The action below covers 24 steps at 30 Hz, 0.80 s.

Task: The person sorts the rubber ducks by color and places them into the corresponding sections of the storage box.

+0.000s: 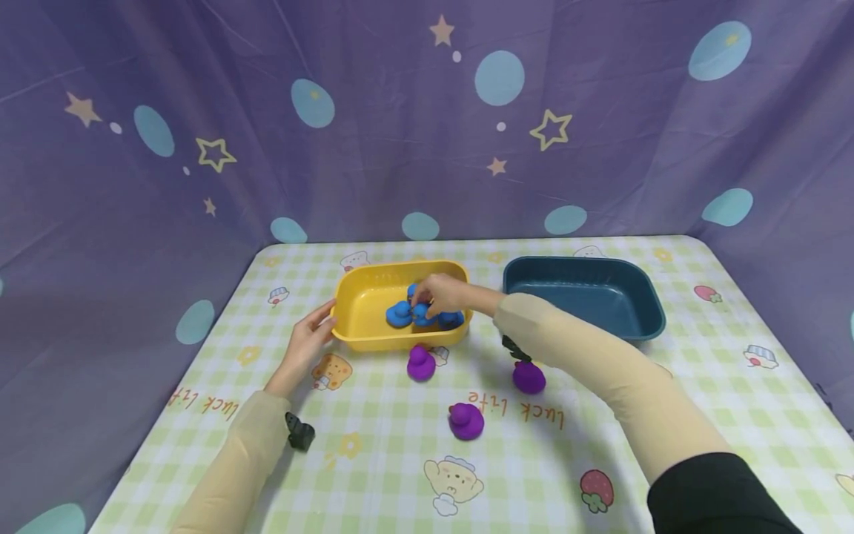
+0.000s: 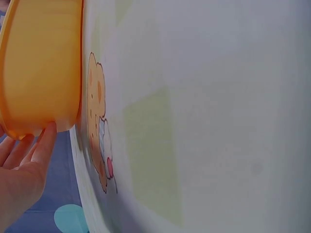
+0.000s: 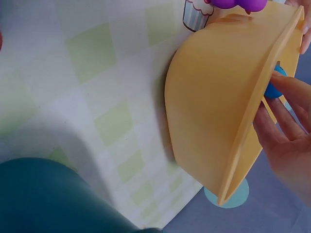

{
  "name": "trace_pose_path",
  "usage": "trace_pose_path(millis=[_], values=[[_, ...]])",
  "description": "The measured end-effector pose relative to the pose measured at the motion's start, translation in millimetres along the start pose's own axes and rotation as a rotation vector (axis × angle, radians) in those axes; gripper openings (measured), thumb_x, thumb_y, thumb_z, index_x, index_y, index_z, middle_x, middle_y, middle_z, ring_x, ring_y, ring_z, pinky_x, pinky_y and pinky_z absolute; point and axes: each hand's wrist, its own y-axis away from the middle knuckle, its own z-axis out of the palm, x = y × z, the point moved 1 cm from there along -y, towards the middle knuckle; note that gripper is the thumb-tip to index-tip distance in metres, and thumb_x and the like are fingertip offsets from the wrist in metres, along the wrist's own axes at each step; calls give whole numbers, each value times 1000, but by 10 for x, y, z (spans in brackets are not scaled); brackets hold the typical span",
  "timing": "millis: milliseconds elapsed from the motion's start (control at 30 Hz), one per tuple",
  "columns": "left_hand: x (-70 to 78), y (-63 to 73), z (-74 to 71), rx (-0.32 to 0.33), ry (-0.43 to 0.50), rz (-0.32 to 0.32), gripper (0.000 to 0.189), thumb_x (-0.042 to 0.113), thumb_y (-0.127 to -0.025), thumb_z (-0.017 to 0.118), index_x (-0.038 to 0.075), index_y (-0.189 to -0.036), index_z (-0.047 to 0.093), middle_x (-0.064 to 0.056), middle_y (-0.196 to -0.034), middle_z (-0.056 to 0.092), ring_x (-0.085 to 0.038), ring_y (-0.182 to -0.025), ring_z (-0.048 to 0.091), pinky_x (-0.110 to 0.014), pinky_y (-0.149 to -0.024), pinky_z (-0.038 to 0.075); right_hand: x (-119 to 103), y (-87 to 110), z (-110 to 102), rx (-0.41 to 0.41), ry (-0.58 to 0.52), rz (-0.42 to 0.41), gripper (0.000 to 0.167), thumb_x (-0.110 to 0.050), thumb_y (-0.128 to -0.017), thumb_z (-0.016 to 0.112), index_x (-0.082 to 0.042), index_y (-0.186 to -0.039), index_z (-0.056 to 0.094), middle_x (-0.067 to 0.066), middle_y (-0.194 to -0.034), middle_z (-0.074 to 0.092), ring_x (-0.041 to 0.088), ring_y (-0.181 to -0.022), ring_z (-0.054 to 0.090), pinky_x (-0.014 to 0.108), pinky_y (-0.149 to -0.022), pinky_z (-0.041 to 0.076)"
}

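Observation:
My right hand [image 1: 440,293] reaches down into the yellow basin [image 1: 383,343], thumb and fingers pinching a blue rubber duck [image 3: 275,88]. Several blue ducks, one of them this blue duck [image 1: 399,314], sit together in the basin's right half. My left hand [image 1: 308,340] rests against the basin's left end. In the left wrist view its fingers [image 2: 44,145] lie fairly straight against the outer wall below the rim. Purple rubber ducks lie on the cloth in front: one purple duck [image 1: 421,364] close to the basin, another purple duck [image 1: 466,421] nearer me.
A dark teal basin [image 1: 650,311] stands to the right of the yellow one, partly behind my right forearm. Below that forearm sits a third purple duck [image 1: 529,377]. A checked cloth [image 1: 373,475] covers the table, and a purple curtain [image 1: 400,148] hangs behind.

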Motion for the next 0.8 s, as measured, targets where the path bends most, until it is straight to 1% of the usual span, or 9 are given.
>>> trace_pose_path(millis=[133, 400, 633, 800], values=[[0, 4, 4, -1, 8, 1, 47, 22, -93, 45, 16, -137, 32, -4, -143, 28, -24, -121, 41, -21, -87, 46, 27, -25, 17, 2, 2, 25, 26, 4, -73, 66, 0, -99, 64, 11, -101, 64, 21, -97, 58, 21, -83, 48], [3, 26, -11, -7, 36, 26, 47, 19, -93, 45, 13, -137, 33, -8, -142, 29, -26, -120, 41, -20, -86, 46, 102, -89, 58, -6, -8, 65, 26, 4, -72, 67, -2, -98, 65, 10, -104, 63, 20, -99, 57, 22, -85, 47], [12, 24, -7, -7, 27, 8, 47, 20, -92, 45, 15, -137, 32, -6, -143, 28, -25, -120, 42, -19, -85, 46, 151, -143, 114, -12, 1, 87, 26, 5, -72, 67, -3, -96, 64, 8, -103, 63, 19, -99, 57, 21, -86, 46], [11, 24, -8, -9, 22, 14, 47, 21, -93, 45, 15, -137, 32, -7, -143, 27, -25, -120, 41, -21, -87, 45, 144, -165, 145, -29, 4, 92, 26, 5, -73, 66, -3, -98, 64, 9, -104, 63, 19, -100, 56, 21, -87, 46]])
